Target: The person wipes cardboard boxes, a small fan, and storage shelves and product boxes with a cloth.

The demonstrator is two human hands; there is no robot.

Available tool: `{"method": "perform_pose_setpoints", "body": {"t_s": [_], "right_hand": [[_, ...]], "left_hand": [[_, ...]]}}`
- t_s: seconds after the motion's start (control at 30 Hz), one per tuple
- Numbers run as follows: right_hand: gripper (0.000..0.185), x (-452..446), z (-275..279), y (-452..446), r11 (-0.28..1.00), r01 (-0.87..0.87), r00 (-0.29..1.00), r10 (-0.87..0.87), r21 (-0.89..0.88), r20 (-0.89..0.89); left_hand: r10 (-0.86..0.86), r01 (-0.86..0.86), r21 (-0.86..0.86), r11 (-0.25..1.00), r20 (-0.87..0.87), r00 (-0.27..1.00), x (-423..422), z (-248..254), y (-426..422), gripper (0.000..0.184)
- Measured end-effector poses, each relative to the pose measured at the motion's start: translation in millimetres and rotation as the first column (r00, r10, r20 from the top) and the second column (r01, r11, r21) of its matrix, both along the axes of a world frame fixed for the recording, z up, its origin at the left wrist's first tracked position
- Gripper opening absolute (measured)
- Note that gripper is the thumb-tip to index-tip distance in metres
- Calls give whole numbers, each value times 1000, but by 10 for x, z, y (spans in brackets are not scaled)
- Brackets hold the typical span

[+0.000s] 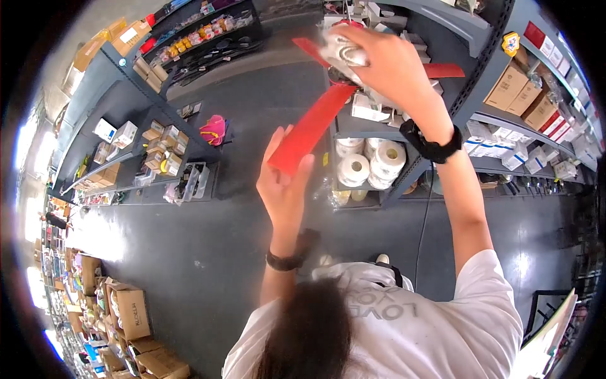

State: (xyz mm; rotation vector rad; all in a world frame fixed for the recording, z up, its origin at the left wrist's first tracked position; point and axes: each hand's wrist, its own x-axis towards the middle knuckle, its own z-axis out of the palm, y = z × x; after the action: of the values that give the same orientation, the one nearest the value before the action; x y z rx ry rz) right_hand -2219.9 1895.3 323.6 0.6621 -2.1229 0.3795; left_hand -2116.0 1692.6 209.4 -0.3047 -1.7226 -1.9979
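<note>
A fan with red blades is held up in front of me, one long red fan blade (314, 129) pointing down toward me. My left hand (284, 180) is closed around the lower end of that blade, thumb on one side and fingers on the other. My right hand (388, 63) grips a folded white cloth (344, 50) over the fan's hub (339, 77), at the blade's upper end. Two more red blades stick out, one to the upper left and another behind my right wrist to the right. The hub is partly hidden by the cloth and hand.
A grey shelf unit (435, 136) stands ahead, with white rolls (353, 169) on its lower level. Shelves with boxes (514, 85) line the right, and another shelf unit (136, 79) is at left. Cardboard boxes (130, 309) lie at lower left. A black cable (424, 227) hangs to the floor.
</note>
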Motion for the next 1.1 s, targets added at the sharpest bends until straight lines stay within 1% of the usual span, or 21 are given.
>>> {"method": "perform_pose_setpoints", "body": {"t_s": [0.1, 0.13, 0.2, 0.23, 0.27, 0.33, 0.4, 0.43, 0.47, 0.5, 0.53, 0.63, 0.67, 0.73, 0.77, 0.87, 0.9, 0.93, 1.0, 1.07, 1.1], "right_hand": [[36, -62, -334, -61, 981, 37, 997, -50, 193, 63], [38, 6, -415, -116, 977, -2, 1000, -5, 213, 29], [52, 170, -434, -229, 992, -71, 978, 48, 106, 201], [55, 275, -350, -231, 983, -180, 956, 171, 18, 241], [56, 364, -217, -197, 953, -295, 860, 298, -72, 415], [36, 353, -176, -89, 815, -505, 722, 579, -283, 379], [37, 388, 21, 58, 919, -342, 886, 384, -195, 258], [39, 406, 132, 148, 933, -215, 881, 312, -287, 356], [42, 149, 18, 345, 986, 11, 971, 29, -164, 239], [43, 74, 1, 429, 973, 191, 971, -169, -126, 166], [44, 35, -22, 485, 924, 367, 929, -359, -104, 85], [39, 34, 0, 495, 873, 473, 862, -431, -115, 268], [42, -85, -130, 509, 933, 334, 921, -293, -134, 255], [44, -168, -277, 414, 999, 25, 976, -15, -43, 216], [47, -199, -317, 398, 1000, 14, 968, -15, 5, 250], [45, -324, -456, 756, 963, 217, 928, -254, 156, 274], [43, -356, -436, 902, 921, 343, 859, -388, 187, 335], [39, -405, -427, 1071, 846, 446, 768, -529, 292, 361], [32, -546, -585, 1512, 762, 524, 694, -641, 381, 326], [32, -350, -532, 1583, 787, 539, 765, -607, 299, 217], [34, -234, -390, 1514, 787, 566, 753, -615, 247, 233]], "left_hand": [[-34, 34, 29, 999, -15, 999, -5, -1, 37, 56], [-38, 39, 43, 998, -26, 999, -17, -16, 49, 55], [-16, 18, 43, 999, -36, 999, -19, -24, 47, 54], [8, -6, 28, 1000, -41, 999, -12, -19, 18, 53], [32, -31, 13, 999, -46, 998, -15, -13, -11, 52], [32, -32, 7, 999, -68, 997, -52, -27, -83, 48], [25, -26, -16, 1000, -75, 997, -84, -35, -151, 47], [32, -33, -8, 999, -71, 997, -74, -4, -149, 45], [29, -29, -2, 1000, -75, 997, -68, 9, -146, 45], [25, -25, 4, 1000, -78, 997, -61, 18, -147, 45], [22, -22, 8, 1000, -83, 996, -54, 30, -146, 44], [26, -26, 0, 1000, -73, 997, -19, 50, -122, 42], [25, -25, -11, 1000, -72, 997, -18, 51, -115, 41], [49, -50, -12, 999, -106, 993, -49, 10, -109, 40], [58, -60, -16, 998, -120, 991, -62, 3, -116, 39], [127, -136, -40, 990, -172, 977, -110, 34, -172, 38], [140, -145, -29, 989, -136, 981, -99, 70, -202, 36], [141, -147, -37, 988, -140, 980, -120, 75, -233, 35], [142, -152, -61, 987, -142, 980, -139, 70, -309, 34], [136, -146, -65, 987, -136, 981, -153, 68, -358, 33], [120, -129, -59, 990, -136, 983, -161, 67, -373, 34]]}}
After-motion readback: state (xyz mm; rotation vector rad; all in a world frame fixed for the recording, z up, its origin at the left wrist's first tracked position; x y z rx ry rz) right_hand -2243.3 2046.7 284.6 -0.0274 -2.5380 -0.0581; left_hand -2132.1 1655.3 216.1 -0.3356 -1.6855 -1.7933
